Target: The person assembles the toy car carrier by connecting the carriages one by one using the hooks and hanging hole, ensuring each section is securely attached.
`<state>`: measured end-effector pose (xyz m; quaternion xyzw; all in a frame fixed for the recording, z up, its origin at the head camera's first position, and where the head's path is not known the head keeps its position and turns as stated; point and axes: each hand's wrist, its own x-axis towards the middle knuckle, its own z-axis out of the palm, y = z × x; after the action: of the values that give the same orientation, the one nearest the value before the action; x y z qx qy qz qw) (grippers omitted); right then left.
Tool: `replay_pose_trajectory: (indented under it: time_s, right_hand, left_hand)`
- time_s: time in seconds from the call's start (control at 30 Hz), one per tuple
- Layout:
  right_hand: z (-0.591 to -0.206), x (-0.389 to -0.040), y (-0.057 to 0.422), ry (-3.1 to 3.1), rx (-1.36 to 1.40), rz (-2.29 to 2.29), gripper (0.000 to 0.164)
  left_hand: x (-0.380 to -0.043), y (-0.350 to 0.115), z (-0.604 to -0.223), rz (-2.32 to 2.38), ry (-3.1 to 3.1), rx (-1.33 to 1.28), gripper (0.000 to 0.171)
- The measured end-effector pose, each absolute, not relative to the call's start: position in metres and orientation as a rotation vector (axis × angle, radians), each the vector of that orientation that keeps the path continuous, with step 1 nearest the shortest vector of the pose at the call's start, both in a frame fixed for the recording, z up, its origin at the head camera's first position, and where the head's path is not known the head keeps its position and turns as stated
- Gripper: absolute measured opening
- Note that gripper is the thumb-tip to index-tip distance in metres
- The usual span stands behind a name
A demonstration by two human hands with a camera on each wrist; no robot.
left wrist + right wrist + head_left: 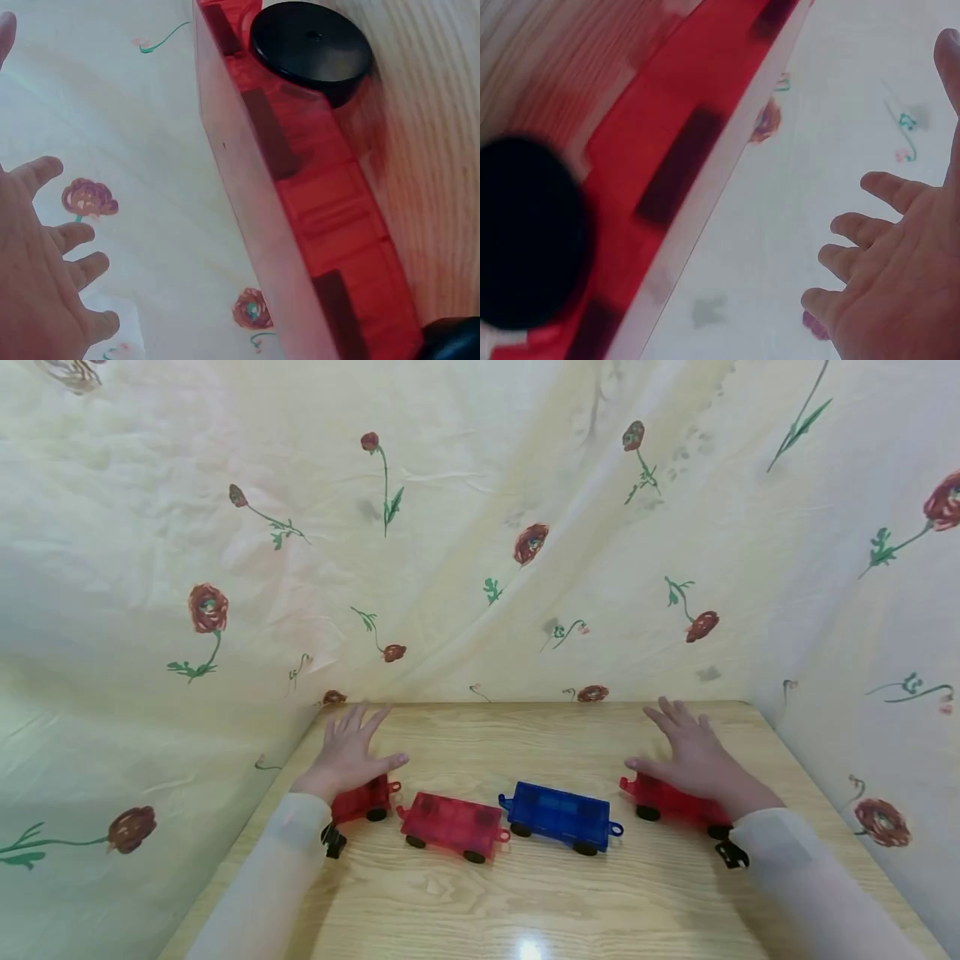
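Four toy train cars would exceed a simple pair, so several translucent wheeled toy train cars stand in a loose row on the wooden table. My left hand [352,756] is spread above the leftmost red car [365,800], hiding part of it. Over the rightmost red car [667,802] my right hand [686,760] is spread the same way, covering its far side. Between them stand a pinkish-red car [452,824] and a blue car [562,816], hooks and rings apart. In the wrist views, straight fingers of the left hand [45,270] and right hand [900,262] hold nothing.
The light wooden table [420,902] ends at a flower-printed cloth [465,568] hanging behind and on both sides. Small black wrist cameras sit under each sleeve, at the left [334,842] and the right.
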<state>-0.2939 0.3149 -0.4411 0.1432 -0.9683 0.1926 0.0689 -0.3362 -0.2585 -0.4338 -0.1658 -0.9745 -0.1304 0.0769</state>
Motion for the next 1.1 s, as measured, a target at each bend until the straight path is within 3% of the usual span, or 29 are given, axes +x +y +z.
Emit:
replay_pose_trajectory:
  time_s: [1.1]
  right_hand:
    - [-0.450,-0.277,0.204,-2.857,0.652,0.873,0.105]
  left_hand:
    - [-0.284,-0.294,-0.474,-0.650,-2.921,-0.438,0.103]
